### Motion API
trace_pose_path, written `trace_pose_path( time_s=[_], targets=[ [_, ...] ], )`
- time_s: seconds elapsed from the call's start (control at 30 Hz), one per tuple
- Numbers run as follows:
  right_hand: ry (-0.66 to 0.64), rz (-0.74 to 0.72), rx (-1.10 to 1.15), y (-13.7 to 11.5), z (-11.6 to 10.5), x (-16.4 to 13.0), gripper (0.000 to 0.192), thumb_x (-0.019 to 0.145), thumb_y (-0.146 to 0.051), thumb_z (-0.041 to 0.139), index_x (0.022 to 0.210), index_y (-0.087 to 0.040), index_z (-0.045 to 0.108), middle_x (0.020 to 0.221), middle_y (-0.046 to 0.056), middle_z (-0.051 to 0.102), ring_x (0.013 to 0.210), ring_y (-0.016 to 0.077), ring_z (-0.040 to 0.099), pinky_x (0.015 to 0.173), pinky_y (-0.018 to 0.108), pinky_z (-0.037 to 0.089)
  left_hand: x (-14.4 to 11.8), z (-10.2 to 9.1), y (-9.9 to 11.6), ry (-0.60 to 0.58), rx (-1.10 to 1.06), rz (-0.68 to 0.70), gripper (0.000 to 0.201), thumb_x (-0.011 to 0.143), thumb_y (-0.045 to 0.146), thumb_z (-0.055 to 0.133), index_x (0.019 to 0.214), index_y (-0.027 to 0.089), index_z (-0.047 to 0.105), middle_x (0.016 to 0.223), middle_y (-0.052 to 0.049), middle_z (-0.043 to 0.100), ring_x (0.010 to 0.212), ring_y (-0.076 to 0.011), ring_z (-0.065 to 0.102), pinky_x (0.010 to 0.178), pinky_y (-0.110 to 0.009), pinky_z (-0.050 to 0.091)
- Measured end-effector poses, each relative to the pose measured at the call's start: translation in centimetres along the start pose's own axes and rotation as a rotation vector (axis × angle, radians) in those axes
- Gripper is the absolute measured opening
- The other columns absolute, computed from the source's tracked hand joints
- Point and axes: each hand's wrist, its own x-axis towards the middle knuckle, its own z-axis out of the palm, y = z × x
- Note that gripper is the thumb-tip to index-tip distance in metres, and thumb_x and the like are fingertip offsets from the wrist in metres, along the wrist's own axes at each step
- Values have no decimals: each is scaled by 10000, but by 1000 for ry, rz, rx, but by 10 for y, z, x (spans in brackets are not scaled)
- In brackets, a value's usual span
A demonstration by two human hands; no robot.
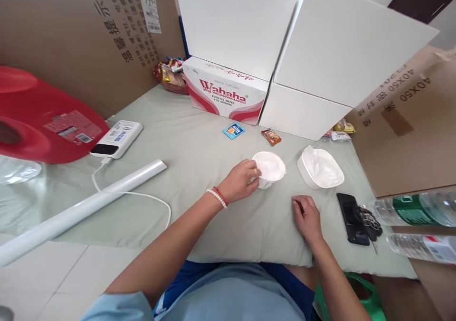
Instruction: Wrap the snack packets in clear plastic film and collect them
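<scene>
My left hand grips the side of a white paper cup that stands upright on the pale green cloth. A red and a white bead bracelet sit on that wrist. My right hand rests on the cloth below and to the right of the cup, fingers curled, holding nothing I can see. A white bowl lined with clear plastic stands just right of the cup.
A black phone with keys and two plastic bottles lie at the right. Two small snack packets, a Wahaha carton, white boxes, a power bank with cable, a white roll and a red container surround the cloth.
</scene>
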Motion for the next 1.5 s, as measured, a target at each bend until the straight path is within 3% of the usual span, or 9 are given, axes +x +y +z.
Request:
trace_pose_path(
  time_s=[0.23, 0.37, 0.5, 0.7, 0.87, 1.07, 1.23, 1.33, 1.5],
  targets=[
    [44, -163, 83, -66, -33, 31, 265, 1013, -415, 555, 1140, -223, 685, 1107, 108, 669, 879, 209, 648, 867, 404, 571, -62, 4, 12, -40, -39, -24, 279, 811, 36, 532, 866, 209, 743, 906, -67, 637, 843, -204, 545, 744, -332, 465],
    [-318, -362, 50, -118, -27, 71, 267, 989, -350, 622, 1230, -249, 676, 1237, 100, 684, 1065, 237, 653, 930, 400, 552, -71, 4, 18, -34, -18, -3, 348, 750, -17, 489, 884, 207, 719, 888, -68, 623, 825, -210, 528, 733, -339, 462],
    [-698, -392, -344, -161, -4, 94, 470, 879, -343, 758, 1314, -215, 638, 1162, 116, 727, 1080, 297, 659, 869, 390, 528, -78, 9, 19, 88, -42, -48, 511, 740, -13, 457, 1179, 199, 610, 924, -59, 629, 850, -223, 549, 752, -358, 492],
    [-886, -258, -603, -190, 30, 92, 435, 855, -257, 707, 1276, -168, 647, 1176, 143, 712, 970, 270, 708, 723, 307, 498, -92, 24, 19, 280, -128, -129, 583, 723, 1, 448, 1273, 190, 487, 1097, -80, 636, 930, -198, 596, 837, -364, 549],
    [-788, -257, -498, -181, 34, 84, 272, 887, -241, 651, 1148, -182, 700, 1121, 120, 695, 934, 246, 685, 733, 302, 493, -96, 28, 16, 291, -184, -216, 702, 793, 34, 466, 1471, 193, 375, 1242, -111, 646, 1013, -195, 641, 917, -387, 565],
    [-570, -278, -109, -162, 19, 61, 380, 869, -118, 597, 1230, -223, 658, 1098, 69, 625, 936, 197, 627, 826, 301, 505, -94, 23, 20, 330, -214, -233, 772, 843, 61, 477, 1568, 219, 264, 1239, -102, 671, 784, -135, 607, 819, -334, 572],
    [-463, -237, 188, -147, 6, 50, 323, 842, -193, 603, 1157, -194, 673, 1015, 61, 617, 797, 181, 595, 737, 307, 523, -97, 19, 25, 444, -184, -186, 773, 847, 62, 486, 1568, 278, 313, 1495, -155, 499, 943, -168, 639, 817, -338, 589],
    [-366, -146, 407, -135, -12, 48, 360, 862, -351, 644, 1193, -211, 662, 1068, 75, 668, 852, 205, 646, 733, 324, 550, -105, 19, 21, 427, -142, -211, 753, 852, 51, 486, 1552, 297, 355, 1536, -144, 458, 1163, -234, 625, 916, -396, 594],
    [16, 110, 617, -100, -64, 61, 441, 770, -502, 771, 1105, -235, 664, 1009, 81, 748, 903, 242, 710, 717, 339, 581, -122, 24, 18, 403, -95, -264, 728, 876, 59, 506, 1550, 291, 359, 1571, -157, 401, 1349, -297, 539, 995, -458, 584]
  ],
)
